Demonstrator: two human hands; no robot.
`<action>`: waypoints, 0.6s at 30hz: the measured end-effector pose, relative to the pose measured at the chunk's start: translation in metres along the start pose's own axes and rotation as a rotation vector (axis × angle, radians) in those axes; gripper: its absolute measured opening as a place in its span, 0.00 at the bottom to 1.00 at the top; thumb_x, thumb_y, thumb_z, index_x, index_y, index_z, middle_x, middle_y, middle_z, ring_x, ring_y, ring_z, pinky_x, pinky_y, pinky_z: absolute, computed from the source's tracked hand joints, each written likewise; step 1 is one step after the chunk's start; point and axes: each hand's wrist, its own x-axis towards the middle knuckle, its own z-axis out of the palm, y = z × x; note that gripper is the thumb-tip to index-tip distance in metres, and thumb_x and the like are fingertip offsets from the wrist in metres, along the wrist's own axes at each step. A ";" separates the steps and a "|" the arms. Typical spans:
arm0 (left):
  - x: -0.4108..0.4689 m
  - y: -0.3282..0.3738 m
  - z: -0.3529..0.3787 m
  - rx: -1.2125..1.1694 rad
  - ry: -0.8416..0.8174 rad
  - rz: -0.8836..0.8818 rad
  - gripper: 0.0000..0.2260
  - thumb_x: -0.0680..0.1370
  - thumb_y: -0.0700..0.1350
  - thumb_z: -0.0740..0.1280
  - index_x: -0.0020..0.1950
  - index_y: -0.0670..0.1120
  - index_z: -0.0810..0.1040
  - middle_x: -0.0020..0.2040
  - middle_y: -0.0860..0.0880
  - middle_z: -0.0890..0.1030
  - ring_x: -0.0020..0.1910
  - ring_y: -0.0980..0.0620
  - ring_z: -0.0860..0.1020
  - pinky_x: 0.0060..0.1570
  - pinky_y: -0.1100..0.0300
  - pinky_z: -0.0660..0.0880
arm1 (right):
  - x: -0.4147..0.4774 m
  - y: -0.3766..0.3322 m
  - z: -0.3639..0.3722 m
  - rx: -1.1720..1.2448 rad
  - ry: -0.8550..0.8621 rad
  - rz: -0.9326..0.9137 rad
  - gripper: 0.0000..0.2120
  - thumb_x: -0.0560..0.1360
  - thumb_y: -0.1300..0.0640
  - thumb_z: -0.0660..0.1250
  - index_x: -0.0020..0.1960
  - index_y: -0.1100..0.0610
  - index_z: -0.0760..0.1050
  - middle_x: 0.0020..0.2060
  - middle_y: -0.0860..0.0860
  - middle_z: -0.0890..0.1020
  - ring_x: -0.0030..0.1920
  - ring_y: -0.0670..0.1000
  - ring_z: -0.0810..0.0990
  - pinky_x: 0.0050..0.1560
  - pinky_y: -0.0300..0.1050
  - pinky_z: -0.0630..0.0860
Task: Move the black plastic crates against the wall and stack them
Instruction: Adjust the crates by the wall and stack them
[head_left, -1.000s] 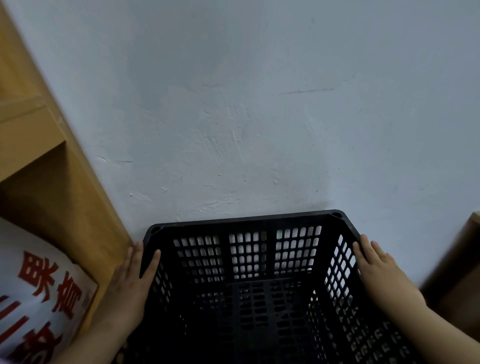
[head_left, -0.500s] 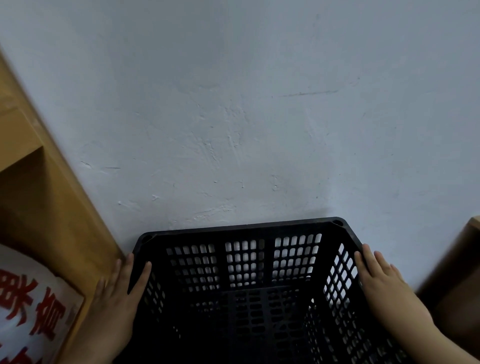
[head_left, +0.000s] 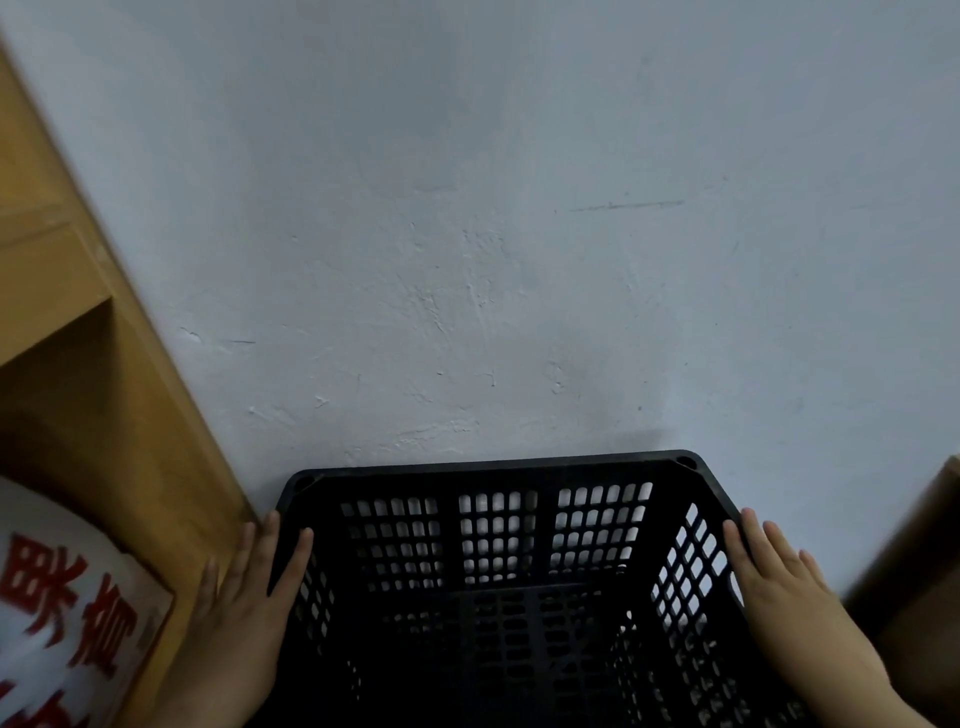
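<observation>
**Crate at the wall, 2 flat hands on its sides**

On my feed the pale plastered wall (head_left: 519, 234) fills most of the view, scuffed and with 1 thin dark scratch high on the right. A wooden shelf unit (head_left: 104, 415) runs down the left edge; in its lower bay sits a white sack (head_left: 62, 597) printed with red characters, blurred. At the right edge there is a brown object (head_left: 924, 571) - wood or cardboard, I cannot tell which. The slot between these 2 is narrow: the shelf unit's upright stands just beside the crate's left corner, leaving little room for the fingers there.

The black plastic crate (head_left: 493, 467) sits in that slot, open top up, level. Its far wall lies parallel to the plaster and close up to it; whether it touches I cannot tell. The 2 side walls run back toward me and out of the bottom of the frame, so I cannot say which axis is the long one.

The left hand (head_left: 244, 623) lies flat on the outside of the left wall, fingers straight, thumb laid over the rim. The right hand (head_left: 779, 597) rests on the right rim, fingers straight - neither hand is curled around anything.
</observation>
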 end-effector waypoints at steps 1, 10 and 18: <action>0.000 0.001 0.000 0.017 -0.032 -0.013 0.45 0.71 0.33 0.63 0.69 0.42 0.27 0.70 0.43 0.25 0.72 0.48 0.30 0.72 0.42 0.45 | 0.002 -0.001 -0.003 -0.035 -0.018 0.012 0.43 0.63 0.64 0.73 0.73 0.65 0.54 0.73 0.63 0.58 0.70 0.64 0.65 0.64 0.59 0.70; 0.007 -0.003 0.006 0.064 -0.177 -0.081 0.46 0.74 0.37 0.62 0.64 0.44 0.20 0.63 0.43 0.18 0.72 0.40 0.28 0.73 0.44 0.39 | 0.009 -0.002 0.001 -0.006 -0.036 -0.004 0.35 0.79 0.60 0.51 0.67 0.59 0.24 0.74 0.58 0.33 0.75 0.58 0.37 0.75 0.52 0.44; 0.006 -0.005 0.010 0.030 -0.139 -0.057 0.45 0.75 0.40 0.62 0.65 0.44 0.21 0.64 0.43 0.18 0.71 0.43 0.28 0.73 0.44 0.41 | 0.010 0.002 0.009 0.040 -0.022 0.008 0.35 0.78 0.60 0.53 0.67 0.59 0.25 0.73 0.54 0.31 0.76 0.58 0.37 0.74 0.51 0.44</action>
